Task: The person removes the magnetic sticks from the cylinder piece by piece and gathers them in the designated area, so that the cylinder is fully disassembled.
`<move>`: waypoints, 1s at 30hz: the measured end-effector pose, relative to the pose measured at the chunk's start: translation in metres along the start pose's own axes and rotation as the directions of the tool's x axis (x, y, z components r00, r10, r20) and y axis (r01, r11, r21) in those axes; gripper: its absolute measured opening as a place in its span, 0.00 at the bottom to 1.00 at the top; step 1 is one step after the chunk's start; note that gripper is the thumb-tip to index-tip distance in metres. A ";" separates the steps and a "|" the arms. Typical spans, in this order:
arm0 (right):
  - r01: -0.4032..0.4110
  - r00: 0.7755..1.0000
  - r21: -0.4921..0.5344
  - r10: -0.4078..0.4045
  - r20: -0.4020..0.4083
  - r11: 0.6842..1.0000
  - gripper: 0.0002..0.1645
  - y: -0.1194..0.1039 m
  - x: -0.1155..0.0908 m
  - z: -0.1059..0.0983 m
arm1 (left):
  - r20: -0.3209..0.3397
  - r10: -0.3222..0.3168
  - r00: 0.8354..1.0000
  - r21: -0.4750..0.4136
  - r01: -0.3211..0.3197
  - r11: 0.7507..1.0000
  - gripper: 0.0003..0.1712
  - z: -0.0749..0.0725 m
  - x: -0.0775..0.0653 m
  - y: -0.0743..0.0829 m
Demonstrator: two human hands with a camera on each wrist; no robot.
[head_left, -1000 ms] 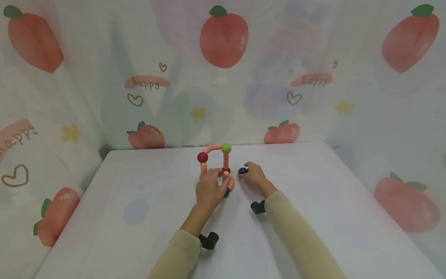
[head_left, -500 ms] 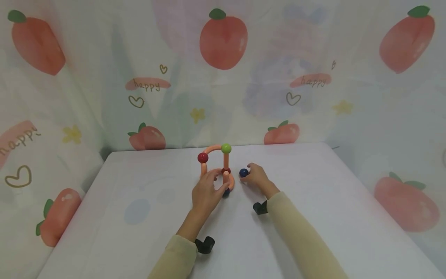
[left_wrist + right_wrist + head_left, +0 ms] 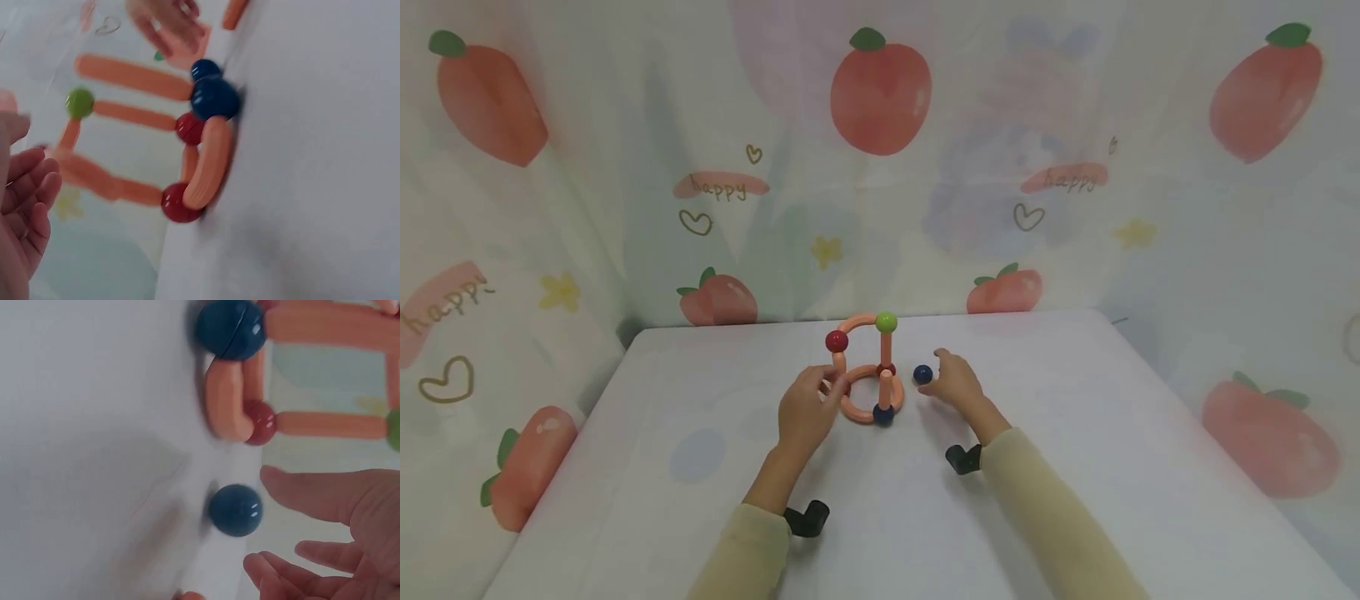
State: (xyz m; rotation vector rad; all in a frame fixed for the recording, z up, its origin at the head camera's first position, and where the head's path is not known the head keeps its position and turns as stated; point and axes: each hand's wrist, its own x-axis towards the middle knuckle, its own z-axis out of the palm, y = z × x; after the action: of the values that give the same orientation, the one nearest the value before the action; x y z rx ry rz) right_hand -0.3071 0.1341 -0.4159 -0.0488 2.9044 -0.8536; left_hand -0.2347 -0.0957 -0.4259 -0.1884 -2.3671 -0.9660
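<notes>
A structure of orange rods and coloured balls stands on the table. Its curved rods [image 3: 857, 417] form a ring at the base, where a blue ball [image 3: 883, 414] carries an upright rod [image 3: 886, 390]. Higher up are a red ball [image 3: 837, 341] and a green ball [image 3: 886, 322], joined by an arched rod. My left hand [image 3: 807, 412] is at the structure's left side, fingers loosely bent, with nothing held in the left wrist view. To the right lies a loose blue ball [image 3: 235, 510]. My right hand [image 3: 958, 385] is beside it, thumb and fingers spread apart around the near side, not gripping it.
The white table [image 3: 625, 500] meets a patterned cloth backdrop [image 3: 880, 208] at the back and sides. Another orange piece [image 3: 235, 14] lies near the right hand in the left wrist view. Black wrist mounts [image 3: 808, 518] stick out under both sleeves.
My left hand has let go of the upright rod and moved left, uncovering the base ring. My right hand has loosened from the loose blue ball, which rests on the table.
</notes>
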 end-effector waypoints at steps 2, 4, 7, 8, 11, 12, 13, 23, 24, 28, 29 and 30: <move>0.027 0.999 0.000 -0.027 -0.018 1.000 0.43 -0.003 -0.009 0.000 | 0.001 -0.122 0.993 -0.114 0.121 0.986 0.11 -0.005 0.009 -0.012; 0.050 0.999 0.000 -0.050 -0.018 0.999 0.40 -0.006 -0.017 0.003 | 0.069 -0.260 0.963 -0.187 0.269 0.945 0.11 -0.007 0.016 -0.026; 0.077 0.997 0.003 -0.077 0.005 0.997 0.35 -0.009 -0.028 0.011 | 0.262 -0.398 0.879 -0.169 0.447 0.878 0.11 -0.003 0.024 -0.046; 0.076 0.997 0.010 -0.076 0.020 0.997 0.34 -0.009 -0.030 0.014 | 0.323 -0.418 0.849 -0.137 0.479 0.867 0.11 0.000 0.026 -0.052; 0.080 0.995 0.036 -0.082 0.063 0.996 0.30 -0.010 -0.037 0.024 | 0.428 -0.442 0.788 -0.074 0.518 0.852 0.12 0.010 0.029 -0.063; 0.087 0.993 0.042 -0.090 0.071 0.995 0.29 -0.011 -0.039 0.026 | 0.419 -0.445 0.791 -0.066 0.516 0.854 0.12 0.013 0.028 -0.064; 0.097 0.992 0.054 -0.101 0.077 0.994 0.28 -0.011 -0.041 0.028 | 0.381 -0.440 0.813 -0.068 0.499 0.864 0.11 0.015 0.027 -0.063; 0.252 0.967 0.133 -0.245 -0.064 0.959 0.25 -0.023 -0.054 0.024 | -0.102 0.324 0.941 0.087 -0.316 0.945 0.05 0.023 -0.010 -0.019; 0.267 0.963 0.140 -0.258 -0.079 0.953 0.25 -0.024 -0.055 0.023 | -0.038 0.377 0.926 0.081 -0.373 0.924 0.04 0.024 -0.012 -0.014; 0.320 0.946 0.161 -0.306 -0.109 0.934 0.25 -0.031 -0.056 0.021 | 0.208 0.318 0.925 0.050 -0.335 0.941 0.05 0.031 -0.012 0.000; 0.327 0.944 0.165 -0.311 -0.112 0.931 0.25 -0.032 -0.055 0.020 | 0.243 0.267 0.933 0.064 -0.290 0.955 0.06 0.033 -0.012 0.002; 0.333 0.942 0.167 -0.317 -0.115 0.928 0.26 -0.034 -0.055 0.020 | 0.265 0.219 0.939 0.076 -0.246 0.966 0.07 0.035 -0.012 0.003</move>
State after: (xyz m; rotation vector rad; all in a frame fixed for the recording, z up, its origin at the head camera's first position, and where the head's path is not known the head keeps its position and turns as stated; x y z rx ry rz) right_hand -0.2500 0.0985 -0.4084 -0.5030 2.9259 -1.1998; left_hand -0.2398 -0.0691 -0.4509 -0.5682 -2.5480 -0.7336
